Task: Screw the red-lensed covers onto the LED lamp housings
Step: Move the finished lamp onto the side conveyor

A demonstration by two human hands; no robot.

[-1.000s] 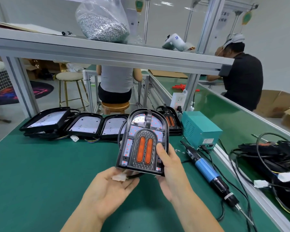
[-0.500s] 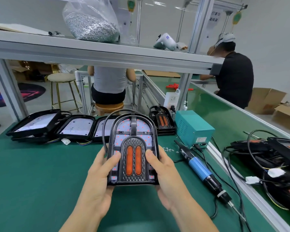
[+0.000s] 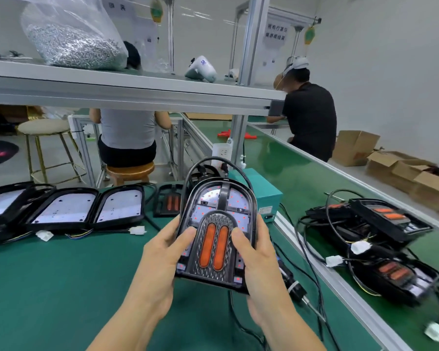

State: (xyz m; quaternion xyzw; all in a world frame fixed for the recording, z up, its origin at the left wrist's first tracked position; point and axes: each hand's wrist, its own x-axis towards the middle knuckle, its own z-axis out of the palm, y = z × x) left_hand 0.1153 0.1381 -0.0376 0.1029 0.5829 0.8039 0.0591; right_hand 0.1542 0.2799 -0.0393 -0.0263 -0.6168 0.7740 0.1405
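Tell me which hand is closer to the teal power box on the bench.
Right. The right hand grips the lamp's right edge, just below the teal power box; the left hand holds the lamp's far side.

Lamp housing [image 3: 217,231]: black plastic, semi-gloss, with glossy red lens strips. Bench [image 3: 48,287] under it: matt green mat. Shelf [image 3: 127,89] above the housing: brushed aluminium.

This is a factory assembly line. Long green-matted workbenches [image 3: 48,287] on aluminium framing carry rows of open lamp housings [image 3: 64,209], a bag of screws [image 3: 71,41] sits on the overhead shelf [image 3: 137,92], and other seated workers [image 3: 309,117] face neighbouring benches.
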